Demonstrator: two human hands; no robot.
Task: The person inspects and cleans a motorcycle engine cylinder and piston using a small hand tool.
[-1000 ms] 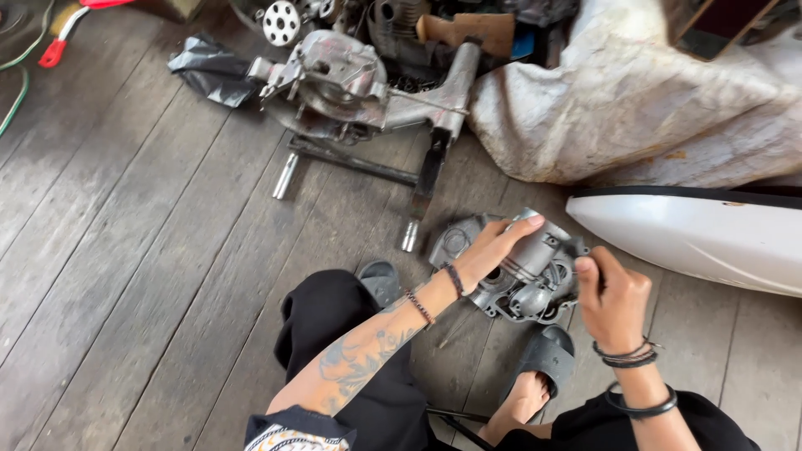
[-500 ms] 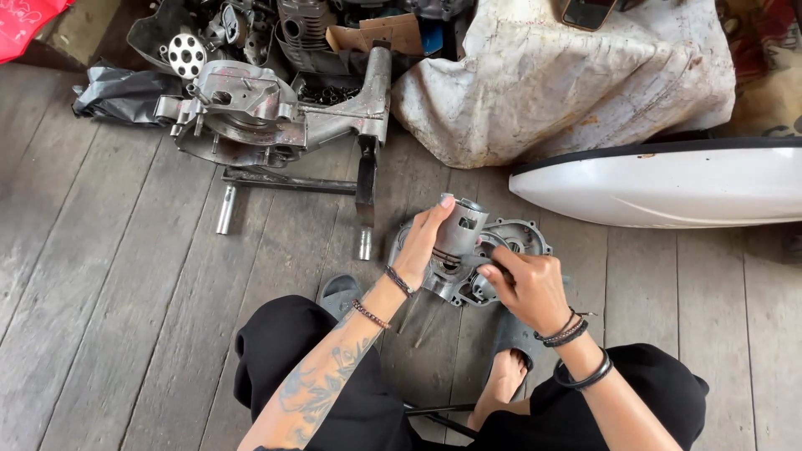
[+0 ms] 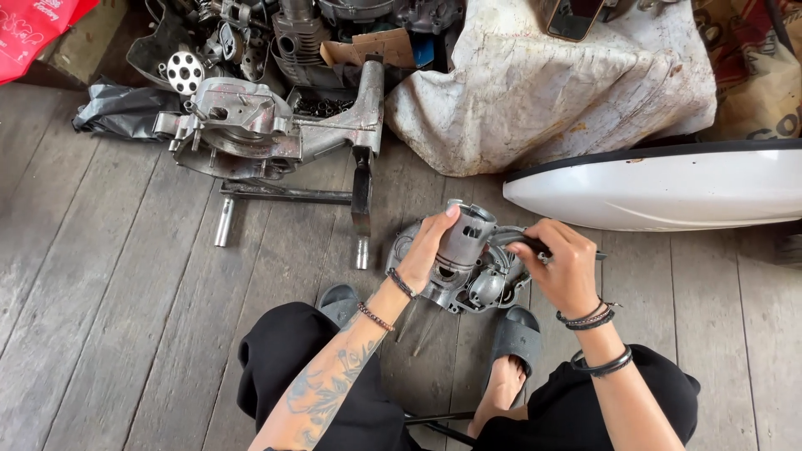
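A grey metal engine casing (image 3: pixel 470 280) with a round cylinder part on top stands on the wooden floor between my knees. My left hand (image 3: pixel 426 250) grips the casing's left side, fingers against the cylinder. To the casing's right, my right hand (image 3: pixel 564 267) is closed around a dark-handled tool whose tip points right; the working end is hidden by the hand. Both wrists wear bracelets.
A larger engine block on a metal stand (image 3: pixel 276 142) lies at the back left amid loose parts. A dirty white sack (image 3: pixel 543 92) and a white curved body panel (image 3: pixel 668 188) lie to the right. My feet in grey slippers (image 3: pixel 518 338) rest below the casing.
The view has shifted so everything sits lower and more central. My hands stay on the casing; the right hand has drawn slightly to the right with the tool.
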